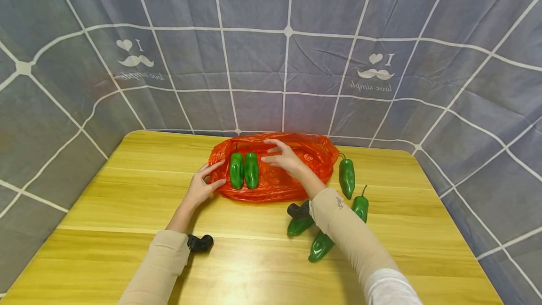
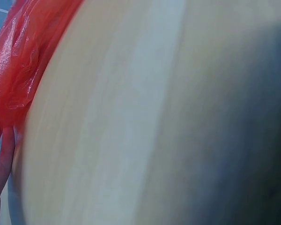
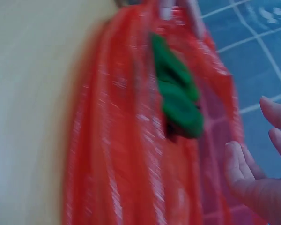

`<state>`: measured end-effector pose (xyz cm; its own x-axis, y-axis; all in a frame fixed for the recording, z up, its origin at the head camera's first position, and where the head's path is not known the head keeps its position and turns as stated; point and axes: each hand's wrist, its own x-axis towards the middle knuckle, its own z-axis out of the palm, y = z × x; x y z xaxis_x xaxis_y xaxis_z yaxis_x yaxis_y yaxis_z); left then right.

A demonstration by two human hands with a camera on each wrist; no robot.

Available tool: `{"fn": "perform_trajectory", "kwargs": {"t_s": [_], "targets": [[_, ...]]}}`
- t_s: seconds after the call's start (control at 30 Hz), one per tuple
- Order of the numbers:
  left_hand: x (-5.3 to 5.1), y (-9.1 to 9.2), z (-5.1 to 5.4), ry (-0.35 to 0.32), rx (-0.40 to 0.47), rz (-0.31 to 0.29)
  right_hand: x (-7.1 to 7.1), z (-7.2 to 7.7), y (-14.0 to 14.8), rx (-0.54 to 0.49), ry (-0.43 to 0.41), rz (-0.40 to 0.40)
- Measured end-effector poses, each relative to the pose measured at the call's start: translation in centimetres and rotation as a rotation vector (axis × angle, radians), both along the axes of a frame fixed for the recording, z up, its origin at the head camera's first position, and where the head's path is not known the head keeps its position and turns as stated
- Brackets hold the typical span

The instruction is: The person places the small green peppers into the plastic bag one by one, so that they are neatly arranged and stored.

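A red plastic bag (image 1: 279, 187) lies spread near the table's far edge. Two green peppers (image 1: 236, 171) stand side by side in its left part; the right wrist view shows them as a blurred green pair (image 3: 178, 101) in the bag's mouth. At the bag's left end is my left hand (image 1: 201, 186), its thumb and fingers spread and touching the plastic. My right hand (image 1: 286, 158) hovers over the bag just right of the peppers, fingers apart and holding nothing. In the right wrist view that hand (image 3: 262, 187) also appears with nothing in it.
A green pepper (image 1: 346, 178) lies right of the bag. Two more, one pepper (image 1: 299, 226) and a longer-looking one (image 1: 322, 247), are partly hidden by my right forearm. Black wrist devices (image 1: 201, 244) sit on both wrists. A grey grid-patterned curtain (image 1: 262, 60) surrounds the wooden table (image 1: 139, 178).
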<state>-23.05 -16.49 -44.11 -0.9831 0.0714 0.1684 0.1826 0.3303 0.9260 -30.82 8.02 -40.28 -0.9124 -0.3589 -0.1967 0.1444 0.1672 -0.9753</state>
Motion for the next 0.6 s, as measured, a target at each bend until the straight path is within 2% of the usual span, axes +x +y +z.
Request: {"fn": "perform_trajectory", "kwargs": {"t_s": [0.27, 0.6], "targets": [[-0.1, -0.2, 0.1, 0.002, -0.004, 0.003, 0.1, 2.4, 4.2, -0.072, 0.059, -0.019], [-0.1, -0.2, 0.2, -0.03, -0.003, -0.001, 0.6, 4.1, 10.3, -0.153, 0.13, -0.134]]}}
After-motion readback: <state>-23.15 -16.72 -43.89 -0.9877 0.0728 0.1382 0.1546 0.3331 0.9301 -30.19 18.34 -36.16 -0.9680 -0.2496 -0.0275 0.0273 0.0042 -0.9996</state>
